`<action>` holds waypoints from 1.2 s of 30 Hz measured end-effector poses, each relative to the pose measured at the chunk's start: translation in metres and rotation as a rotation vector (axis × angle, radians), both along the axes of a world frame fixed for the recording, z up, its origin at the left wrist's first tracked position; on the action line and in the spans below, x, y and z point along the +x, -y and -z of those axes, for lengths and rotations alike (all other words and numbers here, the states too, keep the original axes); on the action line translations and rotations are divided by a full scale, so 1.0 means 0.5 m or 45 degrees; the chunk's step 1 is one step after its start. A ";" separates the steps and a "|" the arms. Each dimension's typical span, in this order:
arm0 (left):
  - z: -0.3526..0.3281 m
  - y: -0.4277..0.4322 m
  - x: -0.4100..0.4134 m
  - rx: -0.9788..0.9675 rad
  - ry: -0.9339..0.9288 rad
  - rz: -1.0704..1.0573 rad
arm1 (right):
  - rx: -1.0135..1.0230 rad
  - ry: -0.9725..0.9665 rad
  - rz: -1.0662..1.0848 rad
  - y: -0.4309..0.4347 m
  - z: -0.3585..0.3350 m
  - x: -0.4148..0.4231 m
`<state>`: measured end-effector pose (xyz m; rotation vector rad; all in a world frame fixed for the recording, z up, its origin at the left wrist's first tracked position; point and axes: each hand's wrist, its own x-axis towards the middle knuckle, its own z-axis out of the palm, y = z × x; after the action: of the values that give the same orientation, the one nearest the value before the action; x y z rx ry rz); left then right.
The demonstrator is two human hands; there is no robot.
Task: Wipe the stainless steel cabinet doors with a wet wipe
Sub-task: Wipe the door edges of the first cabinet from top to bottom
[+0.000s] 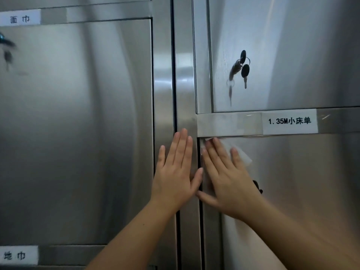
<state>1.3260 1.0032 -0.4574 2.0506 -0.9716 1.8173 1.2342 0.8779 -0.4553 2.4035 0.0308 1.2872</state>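
A wide steel cabinet door [78, 123] fills the left half of the view, its brushed surface streaked with dull reflections. To the right stand two more doors: an upper door [292, 45] and a lower door [311, 191], parted by a horizontal bar [224, 124]. A vertical steel post [184, 84] with a dark gap along its left edge runs between the left door and the right-hand pair.

The left hand [175, 176] lies flat on this post, fingers straight and close together, pointing up and holding nothing. The right hand [228, 182] is spread flat on the top left corner of the lower door, fingers straight, pressing the wet wipe [243, 157] against the steel. The white wipe shows past the fingertips, just under the bar. The two thumbs nearly meet.

A white label [289, 121] reading "1.35M小床单" is stuck on the bar. Two more white labels sit at the left edge, one above [19, 18] and one below [18, 255] the wide door. Black-headed keys [243, 67] hang from a lock in the upper door. A small dark object [257, 187] shows behind the right wrist, too hidden to identify.
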 end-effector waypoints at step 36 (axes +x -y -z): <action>0.003 -0.003 -0.002 -0.001 -0.017 0.030 | 0.316 -0.005 0.097 -0.010 0.056 0.010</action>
<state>1.3248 1.0046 -0.4587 2.0399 -0.9870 1.7895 1.2393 0.8831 -0.4835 2.5847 -0.2303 1.3190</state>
